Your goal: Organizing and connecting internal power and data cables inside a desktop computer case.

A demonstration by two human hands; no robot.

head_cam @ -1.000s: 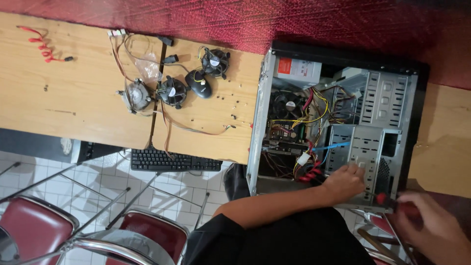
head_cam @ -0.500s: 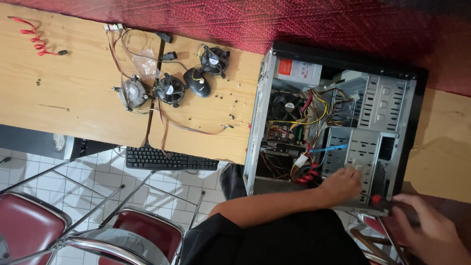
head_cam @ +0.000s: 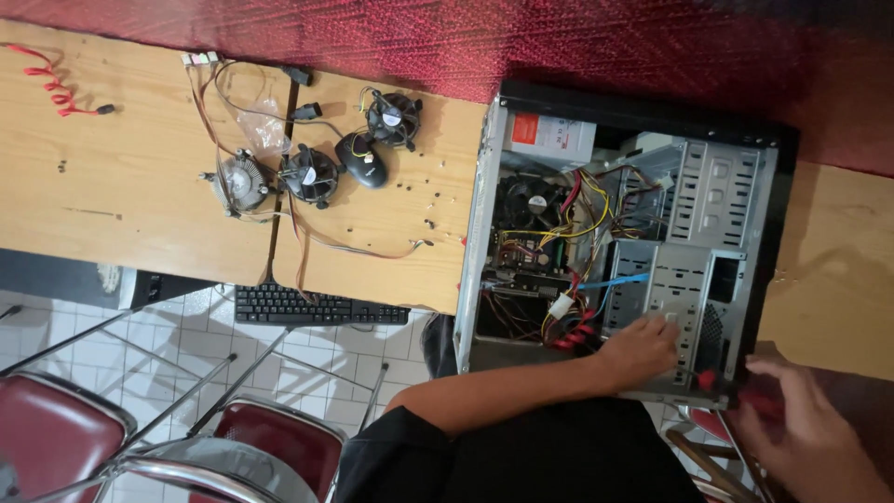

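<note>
A big wooden table (head_cam: pixel 121 177) fills the top left, with a dark red cloth (head_cam: pixel 466 42) behind it. On its right end lies an open computer case (head_cam: pixel 643 242), full of yellow, red and black wires (head_cam: pixel 577 224). Under the table edge sits a black keyboard (head_cam: pixel 321 305), and red chairs (head_cam: pixel 56 438) stand on the tiled floor. Three small round fans (head_cam: pixel 312 174) and a black mouse (head_cam: pixel 363 160) lie on the table, well apart from the case.

The person's left hand (head_cam: pixel 638 352) rests flat on the grey metal drive cage (head_cam: pixel 675 289) inside the case. The right hand (head_cam: pixel 801 424) is curled around a red-handled screwdriver (head_cam: pixel 722 380) at the case's near corner. The two hands are apart.
</note>
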